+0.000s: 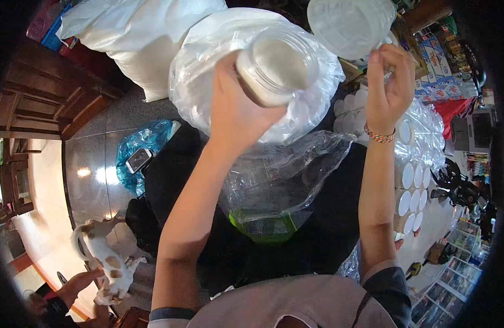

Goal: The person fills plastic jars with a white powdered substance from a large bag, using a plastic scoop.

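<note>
Big white sack (148, 41), bulging, contents hidden. Beside it, wide clear plastic bag (198, 82), white showing through. Wrapped stack of white-lidded tubs (408, 186) beside right forearm. Printed boxes (435, 57) beyond, lettering too small to read. See-through bucket (347, 24); right hand (391, 82) just under it, fingers curled, can't tell if gripping. Jar (276, 68), white contents inside, above plastic bag, left hand (238, 106) clamped round its side.

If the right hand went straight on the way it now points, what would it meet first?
Probably the clear tub, just beyond the right hand; depth is unclear, so they may be touching.
</note>
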`<state>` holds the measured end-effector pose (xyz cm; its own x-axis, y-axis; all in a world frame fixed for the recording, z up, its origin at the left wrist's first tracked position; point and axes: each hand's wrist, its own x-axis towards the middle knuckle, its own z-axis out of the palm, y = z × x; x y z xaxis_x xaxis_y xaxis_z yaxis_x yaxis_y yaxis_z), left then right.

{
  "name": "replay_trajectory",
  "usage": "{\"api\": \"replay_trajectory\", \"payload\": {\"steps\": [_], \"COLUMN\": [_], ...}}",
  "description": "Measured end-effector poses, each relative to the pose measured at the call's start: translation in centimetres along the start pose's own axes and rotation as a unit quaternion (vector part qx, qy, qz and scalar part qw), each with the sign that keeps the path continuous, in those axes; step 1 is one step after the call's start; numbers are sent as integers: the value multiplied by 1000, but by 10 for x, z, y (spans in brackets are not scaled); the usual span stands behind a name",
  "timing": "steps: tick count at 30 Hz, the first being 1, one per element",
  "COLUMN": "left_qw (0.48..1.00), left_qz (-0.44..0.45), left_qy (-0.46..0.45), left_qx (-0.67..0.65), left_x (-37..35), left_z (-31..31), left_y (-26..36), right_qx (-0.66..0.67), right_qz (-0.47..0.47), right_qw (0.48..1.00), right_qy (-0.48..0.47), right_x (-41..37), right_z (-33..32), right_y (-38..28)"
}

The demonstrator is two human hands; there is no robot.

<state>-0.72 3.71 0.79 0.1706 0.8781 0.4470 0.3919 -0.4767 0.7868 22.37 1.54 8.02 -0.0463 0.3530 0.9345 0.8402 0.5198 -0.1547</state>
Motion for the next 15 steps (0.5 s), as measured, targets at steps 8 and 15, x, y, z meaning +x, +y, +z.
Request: {"api": "replay_trajectory", "payload": {"steps": [8, 15], "left_qw": [995, 990], "left_qz": [12, 8], "left_qy": [92, 57], "left_qx": [-37, -126], "left_x": [21, 37], "left_z": [-36, -60], "left_y": [-3, 27], "right_qx": [126, 102], "right_qz": [448, 394], "right_qw": [872, 822], "right_qy": [-151, -398], "right_x": [-23, -38], "right_z": [0, 32], "right_y": [22, 19]}}
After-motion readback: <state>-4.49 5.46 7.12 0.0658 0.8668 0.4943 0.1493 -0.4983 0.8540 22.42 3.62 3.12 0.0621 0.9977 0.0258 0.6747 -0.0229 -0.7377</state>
